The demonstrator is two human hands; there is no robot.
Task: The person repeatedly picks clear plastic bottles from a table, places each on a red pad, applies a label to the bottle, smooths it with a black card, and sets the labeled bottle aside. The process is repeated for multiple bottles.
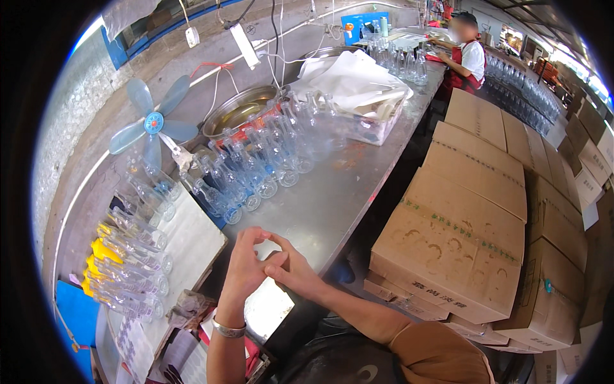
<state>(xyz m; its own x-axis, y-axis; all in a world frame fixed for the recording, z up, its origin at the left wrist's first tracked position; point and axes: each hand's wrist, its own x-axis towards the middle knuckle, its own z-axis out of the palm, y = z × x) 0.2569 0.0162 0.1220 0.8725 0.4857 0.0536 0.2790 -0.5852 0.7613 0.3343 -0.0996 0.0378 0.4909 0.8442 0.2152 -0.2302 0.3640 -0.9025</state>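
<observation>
Daylight fr. upper R — sheen on metal table (320,221) — edges bent, corners dark.

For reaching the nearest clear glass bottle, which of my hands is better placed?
Probably your left hand: it is closer to that clear glass bottle, while your right hand lies farther to the right. The hands appear to touch, though.

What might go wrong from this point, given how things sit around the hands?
The bottles stand crowded just beyond the left hand; a careless sweep might topple several.
The fan shows no guard; reaching past it could hurt if it spins.
The bracelet might knock against glass.
</observation>
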